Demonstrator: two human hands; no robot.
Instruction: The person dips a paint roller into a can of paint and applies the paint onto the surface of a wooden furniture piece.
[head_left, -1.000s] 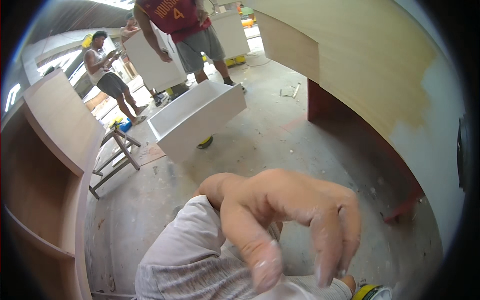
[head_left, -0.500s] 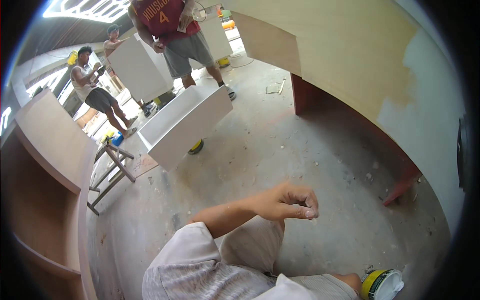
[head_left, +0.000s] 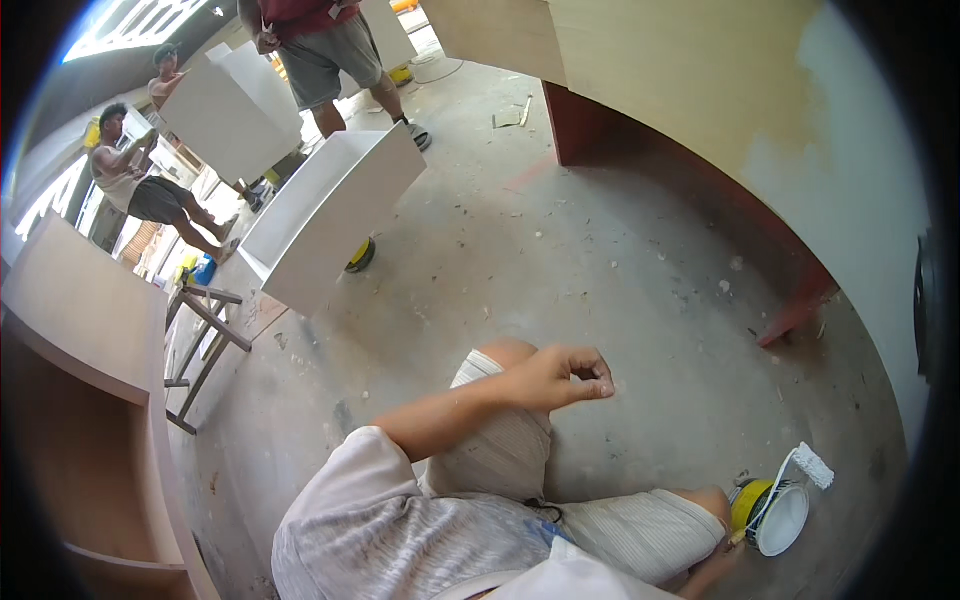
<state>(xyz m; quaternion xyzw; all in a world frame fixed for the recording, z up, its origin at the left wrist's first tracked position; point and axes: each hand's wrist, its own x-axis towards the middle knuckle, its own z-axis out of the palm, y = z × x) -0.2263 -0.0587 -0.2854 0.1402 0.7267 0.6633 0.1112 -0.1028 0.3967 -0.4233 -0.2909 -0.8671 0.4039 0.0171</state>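
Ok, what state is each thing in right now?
Left hand: fingers curled, thumb and fingertip together, nothing visible in it.
Tub: open, white inside.
Paint roller: white head outside the tub's mouth.
Large panel: partly coated pale, partly tan.
Long white box: open-topped.
Cabinet: open-fronted.
Sawhorse: standing.

right hand: partly hidden | standing co-worker: head cut off

A trestle stands on the speckled grey floor
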